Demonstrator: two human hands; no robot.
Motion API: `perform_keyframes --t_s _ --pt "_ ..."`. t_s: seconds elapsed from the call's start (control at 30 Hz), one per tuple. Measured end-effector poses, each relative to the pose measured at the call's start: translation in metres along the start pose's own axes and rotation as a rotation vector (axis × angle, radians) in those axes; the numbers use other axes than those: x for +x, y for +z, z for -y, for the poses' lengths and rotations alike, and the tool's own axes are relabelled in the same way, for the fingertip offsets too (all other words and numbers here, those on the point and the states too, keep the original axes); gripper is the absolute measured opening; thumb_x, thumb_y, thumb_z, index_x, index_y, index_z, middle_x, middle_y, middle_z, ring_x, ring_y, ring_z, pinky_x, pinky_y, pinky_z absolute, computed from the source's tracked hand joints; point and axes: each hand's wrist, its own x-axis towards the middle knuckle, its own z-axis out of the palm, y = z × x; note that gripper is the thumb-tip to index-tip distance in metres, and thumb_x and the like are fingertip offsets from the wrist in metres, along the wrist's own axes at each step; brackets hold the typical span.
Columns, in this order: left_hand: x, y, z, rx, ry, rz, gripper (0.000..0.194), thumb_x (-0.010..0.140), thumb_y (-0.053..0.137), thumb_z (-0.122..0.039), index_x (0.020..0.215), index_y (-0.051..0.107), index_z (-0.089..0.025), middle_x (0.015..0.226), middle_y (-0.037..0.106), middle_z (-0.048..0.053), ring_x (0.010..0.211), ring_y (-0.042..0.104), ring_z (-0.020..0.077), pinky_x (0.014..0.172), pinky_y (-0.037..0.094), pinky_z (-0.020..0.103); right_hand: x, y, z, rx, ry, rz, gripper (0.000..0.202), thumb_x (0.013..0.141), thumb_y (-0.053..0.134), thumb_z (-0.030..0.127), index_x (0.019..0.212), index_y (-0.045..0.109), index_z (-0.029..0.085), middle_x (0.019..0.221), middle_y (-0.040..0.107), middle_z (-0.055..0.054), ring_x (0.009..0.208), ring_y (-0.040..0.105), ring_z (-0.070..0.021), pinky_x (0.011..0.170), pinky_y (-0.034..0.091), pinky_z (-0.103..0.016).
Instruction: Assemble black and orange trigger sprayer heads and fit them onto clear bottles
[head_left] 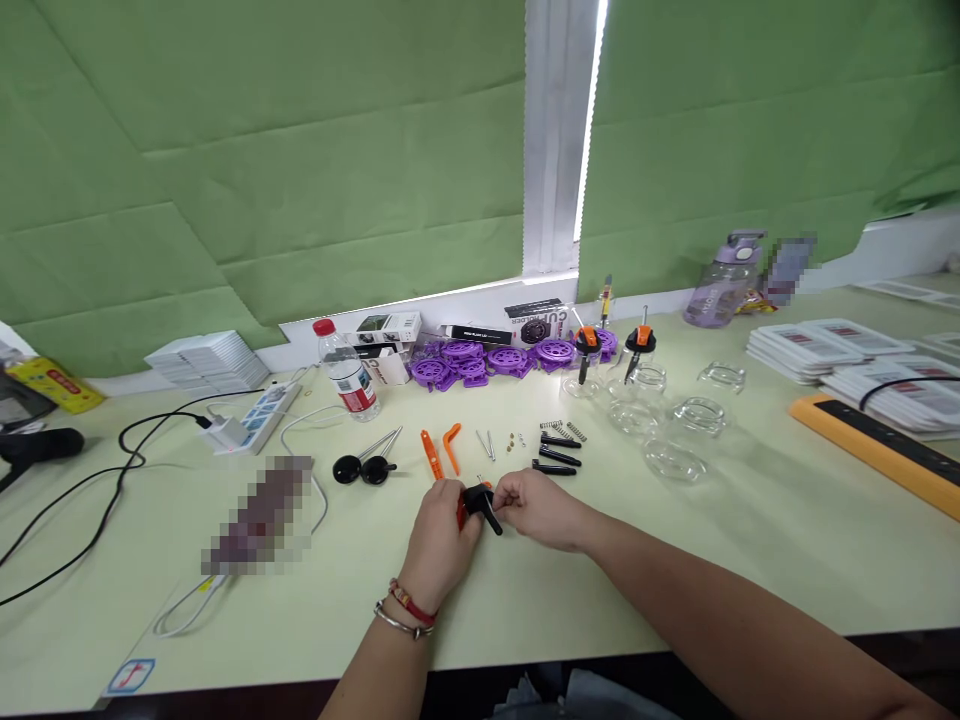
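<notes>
My left hand (442, 530) is closed around a black plastic part (480, 500) with a long thin arm, and a bit of orange-red shows beside its fingers. My right hand (536, 508) pinches at the right side of that part; whatever its fingertips hold is hidden. Just beyond lie two orange levers (432, 455), thin metal pins (486, 446), tiny brass-coloured pieces (511, 441), several springs (562, 429) and three black sticks (560, 456). To the left are two round black caps with metal rods (373, 468).
Clear containers (675, 460) stand at right, two with black-and-orange tops (640, 342). Purple plastic parts (502, 360) and boxes line the back. A water bottle (349, 375), power strip (262, 420) and cables are left; an orange-edged bar (870, 450) and white card stacks (802, 350) are far right.
</notes>
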Motion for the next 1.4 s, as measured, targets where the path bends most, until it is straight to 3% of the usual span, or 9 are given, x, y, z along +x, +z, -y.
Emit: perform_keyframes --t_s 0.13,0.23,0.5,0.67,0.87,1.0,1.07,1.23,1.4 --pt "-0.003 -0.003 -0.006 -0.057 0.01 0.054 0.013 0.076 0.049 -0.019 0.089 0.051 -0.02 0.08 0.056 0.002 0.071 0.052 0.017 0.065 0.04 0.028 0.005 -0.006 0.006 0.154 0.129 -0.127 0.009 0.074 0.054 0.024 0.08 0.057 0.017 0.061 0.05 0.004 0.048 0.041 -0.0079 0.047 0.032 -0.021" --pt "-0.005 -0.005 -0.011 -0.058 0.125 0.099 0.015 0.076 0.047 -0.017 0.09 0.052 -0.021 0.082 0.057 0.002 0.073 0.052 0.0164 0.066 0.04 0.027 0.007 -0.007 0.009 0.295 0.163 -0.089 0.015 0.077 0.054 0.03 0.072 0.055 0.016 0.055 0.045 0.005 0.046 0.036 -0.007 0.047 0.031 -0.02" --pt "-0.004 -0.017 -0.002 -0.164 0.21 0.079 0.022 0.07 0.046 -0.013 0.089 0.055 -0.02 0.079 0.058 0.001 0.07 0.052 0.0152 0.066 0.04 0.026 0.018 -0.009 0.023 0.217 0.127 -0.195 0.016 0.076 0.056 0.028 0.068 0.053 0.015 0.056 0.051 0.003 0.045 0.035 -0.0057 0.045 0.028 -0.02" --pt "-0.003 -0.028 0.007 -0.41 0.178 0.051 0.018 0.069 0.047 -0.011 0.082 0.057 -0.017 0.071 0.056 -0.001 0.066 0.049 0.0126 0.063 0.039 0.024 0.032 -0.005 0.048 0.305 0.273 -0.019 0.021 0.08 0.054 0.025 0.062 0.047 0.016 0.046 0.043 0.006 0.035 0.024 -0.0032 0.038 0.016 -0.02" --pt "-0.001 -0.033 0.015 -0.616 0.12 0.008 0.023 0.062 0.046 -0.007 0.079 0.059 -0.015 0.071 0.057 0.0 0.066 0.049 0.0119 0.062 0.039 0.023 0.041 0.004 0.067 0.325 0.245 -0.053 0.022 0.082 0.05 0.025 0.063 0.042 0.018 0.046 0.038 0.008 0.033 0.02 -0.0018 0.037 0.013 -0.019" --pt "-0.004 -0.037 0.016 -0.65 0.17 0.011 0.024 0.062 0.047 -0.007 0.078 0.061 -0.015 0.07 0.057 0.0 0.066 0.049 0.012 0.063 0.039 0.023 0.043 0.001 0.069 0.325 0.259 0.016 0.025 0.082 0.051 0.028 0.062 0.038 0.019 0.043 0.036 0.008 0.032 0.018 -0.0024 0.037 0.011 -0.02" --pt "-0.005 -0.037 0.013 -0.634 0.195 -0.011 0.024 0.061 0.048 -0.007 0.079 0.062 -0.016 0.07 0.058 0.0 0.067 0.05 0.0123 0.065 0.04 0.023 0.045 -0.002 0.065 0.313 0.218 -0.038 0.027 0.084 0.048 0.032 0.062 0.037 0.02 0.044 0.034 0.009 0.034 0.017 -0.0028 0.038 0.013 -0.02" --pt "0.001 -0.03 0.013 -0.767 0.011 -0.208 0.033 0.067 0.054 -0.016 0.1 0.057 -0.019 0.085 0.061 0.002 0.076 0.054 0.0135 0.07 0.043 0.024 0.05 -0.005 0.047 -0.096 -0.093 -0.351 0.021 0.086 0.047 0.034 0.073 0.051 0.018 0.059 0.052 0.002 0.047 0.043 -0.0095 0.047 0.033 -0.022" --pt "0.011 -0.018 0.027 -0.791 -0.29 -0.283 0.033 0.07 0.059 -0.031 0.099 0.06 -0.017 0.071 0.055 -0.001 0.054 0.044 0.0092 0.053 0.036 0.022 0.056 0.003 0.025 -0.943 -0.284 -0.171 0.015 0.086 0.047 0.014 0.078 0.06 0.015 0.08 0.063 -0.007 0.074 0.058 -0.0175 0.065 0.038 -0.026"
